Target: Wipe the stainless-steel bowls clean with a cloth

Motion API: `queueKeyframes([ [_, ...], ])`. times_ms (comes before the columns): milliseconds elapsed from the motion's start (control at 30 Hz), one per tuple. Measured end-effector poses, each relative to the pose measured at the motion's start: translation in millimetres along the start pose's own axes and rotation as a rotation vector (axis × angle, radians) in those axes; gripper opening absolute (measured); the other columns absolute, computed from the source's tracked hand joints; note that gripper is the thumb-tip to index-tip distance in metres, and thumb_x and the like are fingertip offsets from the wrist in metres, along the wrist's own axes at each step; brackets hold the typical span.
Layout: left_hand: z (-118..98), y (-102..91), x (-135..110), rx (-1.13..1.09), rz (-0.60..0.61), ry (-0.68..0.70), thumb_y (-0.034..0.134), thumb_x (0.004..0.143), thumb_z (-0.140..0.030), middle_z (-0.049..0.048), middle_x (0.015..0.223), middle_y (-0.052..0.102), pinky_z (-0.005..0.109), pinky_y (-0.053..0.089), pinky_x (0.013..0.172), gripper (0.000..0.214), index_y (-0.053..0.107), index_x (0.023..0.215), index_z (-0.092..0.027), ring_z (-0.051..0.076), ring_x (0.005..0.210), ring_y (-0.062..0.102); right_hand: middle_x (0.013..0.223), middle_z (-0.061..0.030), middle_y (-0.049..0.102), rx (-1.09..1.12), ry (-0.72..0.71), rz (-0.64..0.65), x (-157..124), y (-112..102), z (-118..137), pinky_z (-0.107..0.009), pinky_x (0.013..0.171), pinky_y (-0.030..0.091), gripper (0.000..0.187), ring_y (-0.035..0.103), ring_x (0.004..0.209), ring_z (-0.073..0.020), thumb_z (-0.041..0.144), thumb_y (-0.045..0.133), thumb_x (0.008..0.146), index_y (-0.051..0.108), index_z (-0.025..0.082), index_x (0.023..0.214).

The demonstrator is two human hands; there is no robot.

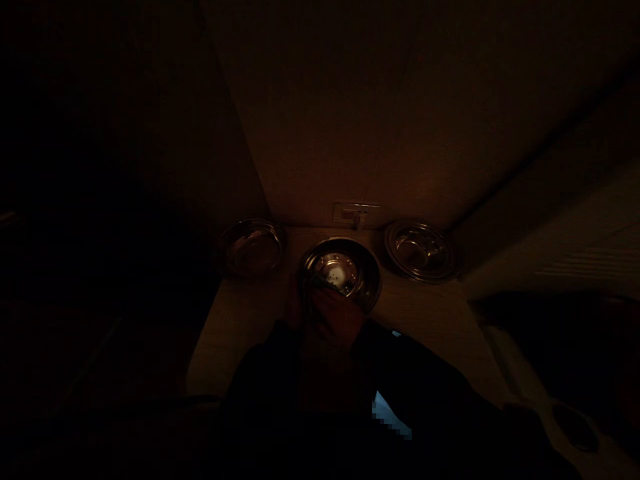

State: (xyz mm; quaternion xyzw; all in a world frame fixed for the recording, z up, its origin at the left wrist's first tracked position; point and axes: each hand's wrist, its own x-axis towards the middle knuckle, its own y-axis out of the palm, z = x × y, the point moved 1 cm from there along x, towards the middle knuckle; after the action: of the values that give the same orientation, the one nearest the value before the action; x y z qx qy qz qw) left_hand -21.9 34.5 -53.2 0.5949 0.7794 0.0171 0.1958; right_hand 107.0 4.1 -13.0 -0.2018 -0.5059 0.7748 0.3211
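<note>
A shiny metal bowl (371,267) stands on a light wooden table, in the middle of the dim head view. My right hand (340,317) reaches over its near rim, fingers bent together and pointing left into the bowl. Something dark, perhaps a cloth, shows at those fingertips, too dim to name. Against the bowl's left side is my left hand (294,308), mostly lost in shadow, so its fingers cannot be made out. Dark sleeves cover both forearms.
One metal bowl (253,248) sits at the back left of the wooden table (425,313), and stacked metal dishes (420,252) at the back right. A wall socket (356,213) with a plug is behind the middle bowl. Walls rise behind and to the right.
</note>
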Motion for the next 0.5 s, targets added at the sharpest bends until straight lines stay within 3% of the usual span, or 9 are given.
queueKeyframes([
  [267, 1.3, 1.7, -3.2, -0.020, -0.059, 0.008, 0.024, 0.096, -0.028, 0.0061, 0.109, 0.069, 0.035, 0.035, 0.108, 0.044, 0.064, 0.105, -0.013, 0.019, 0.113, 0.057, 0.138, -0.0108, 0.050, -0.065, 0.009, 0.110, -36.0, -13.6, -20.5, -0.046, 0.105, 0.035, 0.060, 0.043, 0.127, -0.0262, 0.022, 0.055, 0.079, 0.043, 0.015, 0.137],
  [500, 0.9, -0.3, -1.9, -0.074, 0.018, -0.037, 0.023, 0.096, -0.032, 0.0090, 0.105, 0.071, 0.037, 0.039, 0.104, 0.047, 0.066, 0.104, -0.014, 0.021, 0.109, 0.061, 0.144, -0.0170, 0.040, -0.059, 0.050, 0.036, 0.7, -11.9, 5.9, -0.045, 0.105, 0.037, 0.062, 0.035, 0.132, -0.0298, 0.027, 0.052, 0.084, 0.037, 0.004, 0.140],
])
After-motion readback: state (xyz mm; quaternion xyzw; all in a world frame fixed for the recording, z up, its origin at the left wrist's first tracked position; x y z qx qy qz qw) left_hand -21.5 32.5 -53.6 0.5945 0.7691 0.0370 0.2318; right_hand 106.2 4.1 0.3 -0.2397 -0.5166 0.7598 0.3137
